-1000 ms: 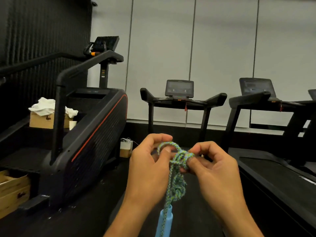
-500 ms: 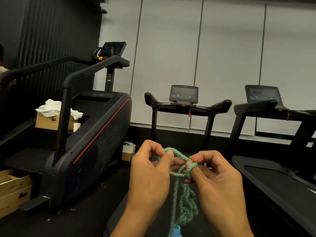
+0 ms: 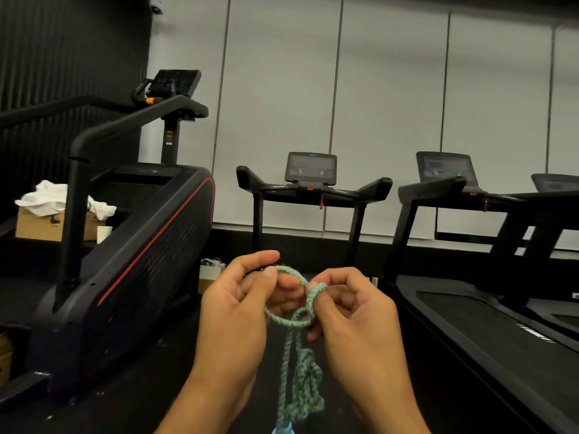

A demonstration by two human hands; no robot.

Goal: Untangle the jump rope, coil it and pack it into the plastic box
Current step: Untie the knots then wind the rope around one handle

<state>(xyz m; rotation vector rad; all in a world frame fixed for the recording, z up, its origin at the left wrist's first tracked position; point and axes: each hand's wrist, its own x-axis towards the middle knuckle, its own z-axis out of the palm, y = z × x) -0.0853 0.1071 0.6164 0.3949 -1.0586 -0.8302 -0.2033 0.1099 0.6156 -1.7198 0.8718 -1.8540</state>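
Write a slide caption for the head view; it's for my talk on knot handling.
Both hands, left hand and right hand, pinch a loop of the tangled jump rope before gym treadmills.

Lighting: dim indoor, soft and even, no hard shadows. Brightest area: pale wall panels (image 3: 388,120) behind the treadmill (image 3: 313,186), lit from above; source out of frame. Below the treadmill, floor and machine bodies sink into near-black with little detail. Hands (image 3: 238,317) evenly lit, edges slightly soft; rope (image 3: 300,374) weave smeared below them. Glare: faint sheen on treadmill console. Distortion: wide-angle bowing, panel seams lean left of the treadmill. Overall mildly soft, compression-grained.
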